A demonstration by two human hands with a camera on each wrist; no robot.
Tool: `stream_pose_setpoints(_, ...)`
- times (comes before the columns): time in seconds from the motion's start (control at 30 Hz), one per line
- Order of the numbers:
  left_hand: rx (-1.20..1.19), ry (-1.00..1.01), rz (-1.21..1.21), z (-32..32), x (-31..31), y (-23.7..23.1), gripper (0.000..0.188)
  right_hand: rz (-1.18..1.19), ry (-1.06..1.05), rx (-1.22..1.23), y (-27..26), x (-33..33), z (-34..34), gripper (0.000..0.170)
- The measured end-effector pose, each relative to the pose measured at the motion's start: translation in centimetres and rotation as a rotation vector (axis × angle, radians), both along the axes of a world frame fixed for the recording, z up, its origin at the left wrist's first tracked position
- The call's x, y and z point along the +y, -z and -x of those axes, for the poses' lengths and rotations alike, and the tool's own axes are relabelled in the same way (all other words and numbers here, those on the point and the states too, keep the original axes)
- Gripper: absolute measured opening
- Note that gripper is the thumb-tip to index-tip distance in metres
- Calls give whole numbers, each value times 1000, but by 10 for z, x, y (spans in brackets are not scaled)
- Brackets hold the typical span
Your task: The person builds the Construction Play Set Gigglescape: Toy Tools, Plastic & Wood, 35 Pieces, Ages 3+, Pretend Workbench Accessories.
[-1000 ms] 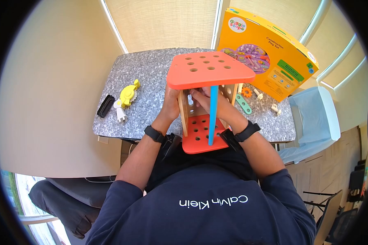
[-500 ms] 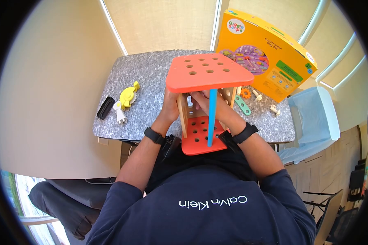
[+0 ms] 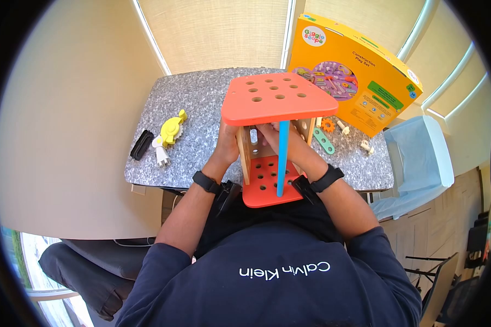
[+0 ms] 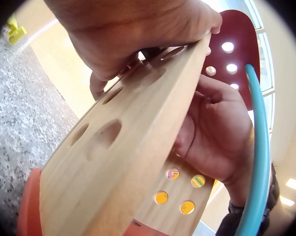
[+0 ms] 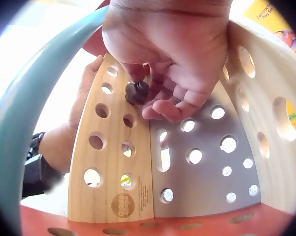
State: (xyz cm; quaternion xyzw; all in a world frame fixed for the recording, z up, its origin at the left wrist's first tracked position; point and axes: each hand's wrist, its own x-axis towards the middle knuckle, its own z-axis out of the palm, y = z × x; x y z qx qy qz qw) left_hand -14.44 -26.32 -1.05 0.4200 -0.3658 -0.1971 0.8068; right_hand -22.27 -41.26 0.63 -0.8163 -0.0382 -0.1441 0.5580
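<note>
Right wrist view shows the right hand's grip (image 5: 172, 54), fingers curled, pinching a dark fastener (image 5: 136, 93) at the wooden side panel (image 5: 113, 162), which the left hand's grip (image 4: 138, 34) clasps, the red-topped toy frame (image 3: 289, 109) held by the worktop (image 3: 191, 87) edge.

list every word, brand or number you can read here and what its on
"Giggle scape": yellow box, white round logo
"Construction Play Set": front of the same box
"Calvin Klein": dark shirt, upside down
"Giggle scape": wooden side panel, round stamp
Too small or blurred: lines beside that stamp, the box's green label and remaining print
</note>
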Motion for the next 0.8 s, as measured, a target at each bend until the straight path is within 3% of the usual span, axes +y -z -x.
stream_pose_setpoints(0.17, 20, -17, -32, 6, 1, -9, 75, -12, 9, -61, 1, 0, 0, 21)
stream_pose_setpoints(0.23, 36, -19, -37, -3, 0, 5, 74, 44, -50, -17, -3, 0, 3, 36)
stream_pose_setpoints(0.3, 52, -20, -43, -10, 1, 19, 73, 42, -40, 1, -5, 1, 3, 36)
stream_pose_setpoints(0.47, 8, -26, -33, 0, 2, 3, 71, 21, 1, 18, -16, 4, 7, 36)
stream_pose_setpoints(0.67, 41, -41, -59, -9, 1, 20, 73, 92, -45, -110, -2, 2, 1, 40)
stream_pose_setpoints(0.8, 29, 38, -70, -1, 6, 7, 73, 14, -14, 17, -9, 2, 5, 38)
